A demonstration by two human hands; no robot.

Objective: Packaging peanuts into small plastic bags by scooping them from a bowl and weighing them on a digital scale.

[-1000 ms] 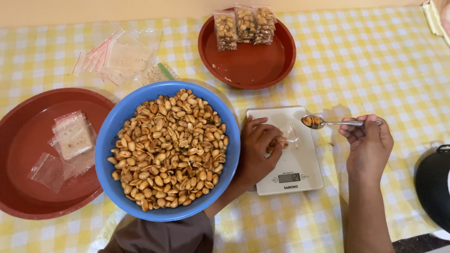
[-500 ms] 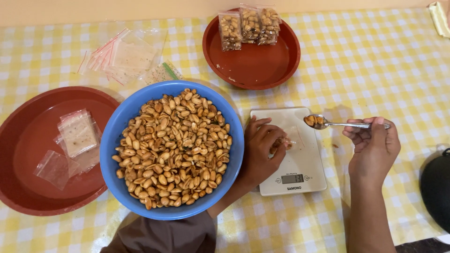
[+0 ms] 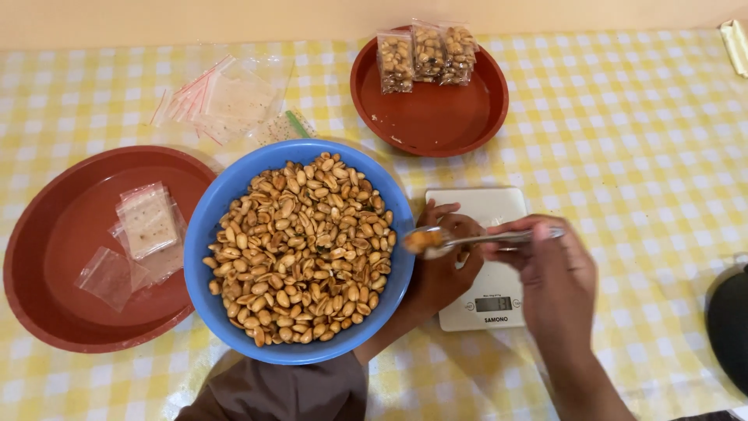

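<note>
Spoon [image 3: 467, 238] motion-blurred, bowl end loaded with peanuts just beside rim of blue bowl [image 3: 204, 226]; handle crossing above white kitchen scale [image 3: 487, 257]. Small bag on the scale hidden beneath the hands, impossible to make out. Right hand [image 3: 549, 273] closed around spoon handle, blurred. Left hand [image 3: 440, 261] resting on scale, fingers curled; contents of its grip cannot be told. Filled peanut bags [image 3: 427, 53] in far red tray [image 3: 436, 117]; empty bags in left red tray [image 3: 54, 257].

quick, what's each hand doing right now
Left hand: closed on a small clear bag, mostly hidden, over the kitchen scale.
Right hand: closed on a spoon carrying peanuts.
</note>
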